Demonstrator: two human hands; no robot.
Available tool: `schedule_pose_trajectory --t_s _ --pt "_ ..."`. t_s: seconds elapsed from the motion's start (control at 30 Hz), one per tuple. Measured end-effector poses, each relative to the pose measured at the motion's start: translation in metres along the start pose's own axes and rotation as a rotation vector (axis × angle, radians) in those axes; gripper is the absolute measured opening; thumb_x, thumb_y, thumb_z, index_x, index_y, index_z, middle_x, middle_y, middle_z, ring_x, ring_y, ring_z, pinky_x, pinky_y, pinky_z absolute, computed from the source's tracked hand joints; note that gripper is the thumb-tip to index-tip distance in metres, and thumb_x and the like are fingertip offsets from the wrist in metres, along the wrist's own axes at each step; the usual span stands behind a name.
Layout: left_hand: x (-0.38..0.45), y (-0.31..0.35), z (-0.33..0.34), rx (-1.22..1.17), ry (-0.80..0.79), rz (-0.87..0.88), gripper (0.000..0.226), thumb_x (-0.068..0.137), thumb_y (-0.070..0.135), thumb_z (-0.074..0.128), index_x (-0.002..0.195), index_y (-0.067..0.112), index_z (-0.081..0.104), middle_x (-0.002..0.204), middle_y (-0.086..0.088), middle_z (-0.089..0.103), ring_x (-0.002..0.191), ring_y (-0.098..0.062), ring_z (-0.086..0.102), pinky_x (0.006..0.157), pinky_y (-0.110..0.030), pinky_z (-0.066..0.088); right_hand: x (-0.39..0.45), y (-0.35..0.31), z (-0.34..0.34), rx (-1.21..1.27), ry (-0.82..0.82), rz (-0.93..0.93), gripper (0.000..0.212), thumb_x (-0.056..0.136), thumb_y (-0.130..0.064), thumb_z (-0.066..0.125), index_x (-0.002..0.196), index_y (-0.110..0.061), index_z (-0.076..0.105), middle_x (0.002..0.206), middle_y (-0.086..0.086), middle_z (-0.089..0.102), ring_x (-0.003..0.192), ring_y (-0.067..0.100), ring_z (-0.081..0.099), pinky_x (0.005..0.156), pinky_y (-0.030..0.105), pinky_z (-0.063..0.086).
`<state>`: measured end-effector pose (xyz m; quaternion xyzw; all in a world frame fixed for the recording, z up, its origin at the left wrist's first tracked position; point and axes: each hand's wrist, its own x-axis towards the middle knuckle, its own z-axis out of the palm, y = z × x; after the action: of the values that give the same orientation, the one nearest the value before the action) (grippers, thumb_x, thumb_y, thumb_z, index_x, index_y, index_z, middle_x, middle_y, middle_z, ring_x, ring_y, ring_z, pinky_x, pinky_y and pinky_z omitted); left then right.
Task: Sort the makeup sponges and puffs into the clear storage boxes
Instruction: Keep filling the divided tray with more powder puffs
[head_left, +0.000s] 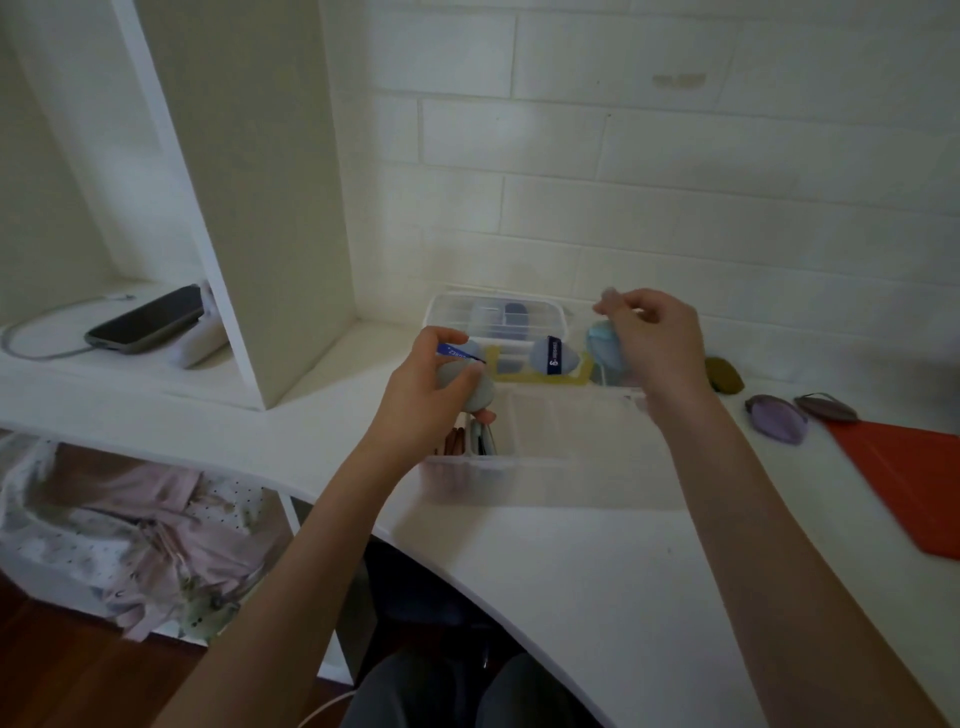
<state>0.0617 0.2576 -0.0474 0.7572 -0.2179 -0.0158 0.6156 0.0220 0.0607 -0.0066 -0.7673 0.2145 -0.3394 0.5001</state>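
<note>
**Both hands holding puffs above the storage boxes**

Left of both hands, a phone (148, 322) lies on a shelf (62, 364). The left hand (431, 395) has its fingers curled round a grey puff (475, 387), with the thumb and forefinger pinching its blue ribbon (457, 353). Directly beneath this grip is the near clear box (545, 457), whose left compartment already holds items. Between the two grips, a blue puff (553, 358) rests on a yellow frame (540, 376); behind it stands the far clear box (493, 319). The right hand (657, 348) is curled over a light blue puff (605, 345); its fingertips appear to pinch something small, but blur prevents confirmation. Right of this grip, on the white desk (571, 571), lie an olive puff (724, 374), a lilac puff (779, 426), a grey-mauve puff (826, 408) and a red folder (914, 483).
</note>
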Motion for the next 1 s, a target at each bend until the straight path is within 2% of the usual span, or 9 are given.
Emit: schedule_pose_trajectory --t_s 0.1,0.2,0.5,0.57,0.67,0.73,0.83,0.93,1.0 --pt "0.007 0.001 -0.005 -0.062 -0.037 -0.023 0.031 0.091 -0.002 0.041 0.111 0.021 0.049 0.099 -0.01 0.07 0.078 -0.019 0.072 0.067 -0.028 0.053 -0.011 -0.008 0.002 0.377 -0.314 0.209 0.013 0.092 -0.021 0.061 0.096 -0.01 0.066 0.079 0.005 0.061 0.059 0.011 0.055 0.044 0.016 0.045" --pt "0.012 0.005 -0.011 -0.08 -0.069 -0.024 0.046 0.084 -0.008 0.045 0.107 0.031 0.05 0.099 -0.015 0.069 0.092 -0.028 0.066 0.083 -0.041 0.05 -0.019 -0.01 0.007 0.508 -0.566 0.287 0.024 0.09 -0.004 0.059 0.114 -0.007 0.061 0.093 0.011 0.064 0.075 0.017 0.064 0.062 0.024 0.058" --pt "0.008 0.017 -0.011 -0.379 -0.171 -0.104 0.033 0.093 -0.004 0.048 0.115 0.019 0.057 0.107 -0.014 0.065 0.09 -0.023 0.07 0.074 -0.032 0.058 -0.024 -0.01 0.012 0.512 -0.662 0.215 0.027 0.083 0.012 0.06 0.103 -0.006 0.054 0.096 0.015 0.065 0.084 0.022 0.066 0.07 0.033 0.06" --pt "0.007 0.02 -0.012 -0.474 -0.184 -0.155 0.024 0.095 0.01 0.052 0.117 0.016 0.058 0.106 -0.011 0.066 0.093 -0.026 0.069 0.078 -0.035 0.058 -0.027 -0.011 0.016 0.461 -0.66 0.16 0.028 0.082 0.011 0.062 0.104 -0.005 0.055 0.098 0.014 0.062 0.084 0.021 0.064 0.072 0.033 0.06" --pt "0.006 0.017 -0.014 -0.394 -0.231 -0.11 0.041 0.078 0.024 0.069 0.117 0.02 0.058 0.113 -0.01 0.064 0.096 -0.026 0.069 0.08 -0.038 0.057 -0.031 -0.013 0.018 0.37 -0.672 0.021 0.032 0.081 0.009 0.065 0.106 -0.01 0.064 0.106 0.009 0.06 0.09 0.018 0.065 0.078 0.031 0.059" --pt "0.005 0.016 -0.013 -0.307 -0.234 -0.073 0.047 0.074 0.02 0.074 0.118 0.021 0.058 0.114 -0.008 0.063 0.096 -0.025 0.069 0.077 -0.037 0.057 -0.034 -0.014 0.021 0.311 -0.708 -0.084 0.038 0.08 0.004 0.069 0.111 -0.018 0.065 0.112 0.005 0.061 0.099 0.018 0.065 0.079 0.027 0.057" --pt "0.007 0.017 -0.016 -0.309 -0.109 -0.056 0.025 0.086 0.011 0.066 0.109 0.017 0.062 0.108 -0.01 0.064 0.09 -0.025 0.069 0.068 -0.033 0.058 -0.037 -0.016 0.025 0.152 -0.655 -0.177 0.043 0.079 -0.007 0.073 0.114 -0.027 0.058 0.114 0.0 0.052 0.095 0.015 0.063 0.076 0.026 0.057" --pt "0.013 0.013 -0.028 -0.335 0.0 -0.077 0.018 0.088 0.011 0.062 0.106 0.016 0.063 0.106 -0.01 0.064 0.089 -0.025 0.068 0.065 -0.03 0.057 -0.033 -0.018 0.021 -0.252 -0.509 -0.394 0.014 0.079 -0.023 0.074 0.082 -0.026 0.061 0.09 -0.01 0.053 0.073 0.002 0.052 0.067 0.028 0.046" --pt "0.012 0.012 -0.031 -0.261 0.021 -0.06 0.022 0.087 0.014 0.065 0.108 0.016 0.061 0.107 -0.009 0.063 0.088 -0.022 0.068 0.064 -0.029 0.057 -0.036 -0.017 0.021 -0.553 -0.595 -0.426 0.014 0.078 -0.038 0.074 0.069 -0.032 0.065 0.081 -0.013 0.051 0.076 0.006 0.051 0.071 0.03 0.044"
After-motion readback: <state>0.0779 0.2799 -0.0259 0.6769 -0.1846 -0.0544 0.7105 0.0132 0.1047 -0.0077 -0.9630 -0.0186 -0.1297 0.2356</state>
